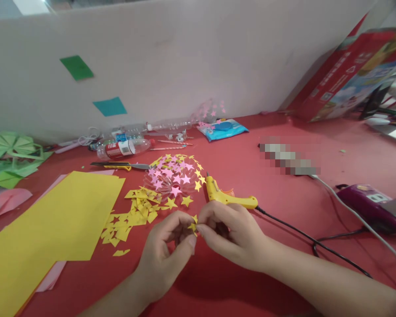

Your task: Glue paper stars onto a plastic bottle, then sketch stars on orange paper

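Small yellow paper stars (193, 225) are pinched between my two hands, just above the red table. My left hand (168, 251) grips them from the left with thumb and forefinger. My right hand (232, 233) meets it from the other side, its fingertips closed at the stars. Beyond my hands stands a clear plastic piece (165, 187) with pink stars (175, 191) and more yellow stars around it. Two loose yellow stars (186, 201) lie in front of it. A yellow glue gun (234, 199) rests right behind my right hand, nozzle pointing away.
Yellow paper sheets (62, 215) and cut scraps (137, 213) cover the left. A utility knife (117, 166), plastic bottles (125, 149) and a blue wipes pack (222, 129) lie behind. The glue gun's black cord (290, 224), a power strip (284, 157) and a purple device (369, 200) occupy the right.
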`<state>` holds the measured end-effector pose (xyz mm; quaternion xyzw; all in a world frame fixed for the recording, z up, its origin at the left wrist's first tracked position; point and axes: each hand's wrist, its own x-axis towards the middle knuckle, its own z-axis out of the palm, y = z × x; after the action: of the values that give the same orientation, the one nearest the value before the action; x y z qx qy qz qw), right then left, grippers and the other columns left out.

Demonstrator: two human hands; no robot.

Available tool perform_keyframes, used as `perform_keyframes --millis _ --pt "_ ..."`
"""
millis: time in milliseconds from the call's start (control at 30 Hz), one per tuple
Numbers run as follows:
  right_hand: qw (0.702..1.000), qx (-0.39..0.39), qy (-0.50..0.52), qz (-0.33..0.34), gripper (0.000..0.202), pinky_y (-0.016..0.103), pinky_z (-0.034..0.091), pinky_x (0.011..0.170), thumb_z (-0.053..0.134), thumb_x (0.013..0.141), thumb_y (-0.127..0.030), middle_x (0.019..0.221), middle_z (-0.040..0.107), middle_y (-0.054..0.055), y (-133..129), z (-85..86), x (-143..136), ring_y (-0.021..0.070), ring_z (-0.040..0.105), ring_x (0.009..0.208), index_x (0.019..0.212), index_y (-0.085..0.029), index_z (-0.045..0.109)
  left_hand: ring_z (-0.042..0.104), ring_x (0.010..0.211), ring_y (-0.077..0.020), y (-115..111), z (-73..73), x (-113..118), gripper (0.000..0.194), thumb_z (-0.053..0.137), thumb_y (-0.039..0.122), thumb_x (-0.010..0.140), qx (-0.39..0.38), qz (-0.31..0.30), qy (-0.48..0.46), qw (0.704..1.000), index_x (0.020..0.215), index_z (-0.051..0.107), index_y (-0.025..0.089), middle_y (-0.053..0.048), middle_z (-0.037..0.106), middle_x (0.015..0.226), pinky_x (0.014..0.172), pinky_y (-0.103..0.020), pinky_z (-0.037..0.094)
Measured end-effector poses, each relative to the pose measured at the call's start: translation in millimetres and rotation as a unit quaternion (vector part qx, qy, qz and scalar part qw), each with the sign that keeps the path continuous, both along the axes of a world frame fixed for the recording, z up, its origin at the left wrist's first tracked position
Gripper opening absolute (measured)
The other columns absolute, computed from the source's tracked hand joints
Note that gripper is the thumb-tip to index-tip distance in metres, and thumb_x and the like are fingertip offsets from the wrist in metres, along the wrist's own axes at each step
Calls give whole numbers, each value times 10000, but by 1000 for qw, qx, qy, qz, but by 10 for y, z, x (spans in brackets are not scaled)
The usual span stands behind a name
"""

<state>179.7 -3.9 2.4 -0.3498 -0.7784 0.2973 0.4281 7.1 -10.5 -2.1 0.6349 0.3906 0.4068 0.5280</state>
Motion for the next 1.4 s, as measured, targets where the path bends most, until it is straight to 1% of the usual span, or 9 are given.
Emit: perform_keyframes --millis 167,300,433,533,667,900,1033,1200,1400 --pt "1000 13 -3 5 70 143 272 408 507 863 -151 510 386 -106 -3 -12 -5 33 328 398 807 -191 498 433 439 -73 0 -24 -30 166 505 293 926 24 12 4 1000 794 575 220 52 521 560 414 -176 362" --pt "991 96 -86 -33 64 172 314 459 490 881 -182 547 492 -71 109 45 123 52 397 436 836 -180 535 460 451 -73 10 2 -72 146 501 226 930 112 68 15 991 813 587 225 46 533 582 425 -174 392" --pt "929 109 -319 -153 80 236 286 495 519 835 -194 680 612 3 313 125 391 109 504 535 855 -171 592 477 448 -64 70 42 -145 138 501 202 935 165 158 10 973 825 580 228 47 558 604 428 -161 412" --pt "876 43 -464 -129 226 265 357 586 629 769 -247 894 664 64 407 137 541 187 605 750 981 -167 619 477 435 -55 134 61 -195 102 517 210 930 175 198 -2 965 845 571 227 56 571 603 416 -148 416" --pt "842 18 -525 -124 306 312 403 700 649 727 -205 1022 635 85 396 80 580 236 605 903 1028 -163 617 478 427 -55 188 54 -216 71 531 216 922 179 209 -20 961 862 568 220 60 573 598 408 -147 420" --pt "795 -37 -587 -147 185 285 287 524 552 770 -94 968 612 91 361 28 467 189 616 726 936 -144 616 480 421 -50 196 28 -200 47 540 212 912 183 201 -17 962 877 571 220 65 583 598 404 -140 421" --pt "828 -73 -529 -170 139 280 240 480 522 735 -86 889 592 71 389 132 487 141 551 578 850 -147 571 473 409 -50 196 64 -200 56 538 215 907 183 215 -1 959 860 569 218 68 575 584 396 -138 411" --pt "937 66 -261 -222 108 261 313 512 562 769 -204 754 501 2 327 335 576 127 460 565 783 -203 455 466 390 -45 208 99 -191 64 538 229 901 154 233 17 960 849 571 210 62 585 582 377 -126 396" --pt "986 145 -78 -29 119 236 406 580 597 862 -250 798 544 17 130 294 346 122 527 658 809 -201 502 443 388 -39 219 82 -183 85 528 269 911 152 224 20 962 860 555 207 67 576 587 380 -121 385"
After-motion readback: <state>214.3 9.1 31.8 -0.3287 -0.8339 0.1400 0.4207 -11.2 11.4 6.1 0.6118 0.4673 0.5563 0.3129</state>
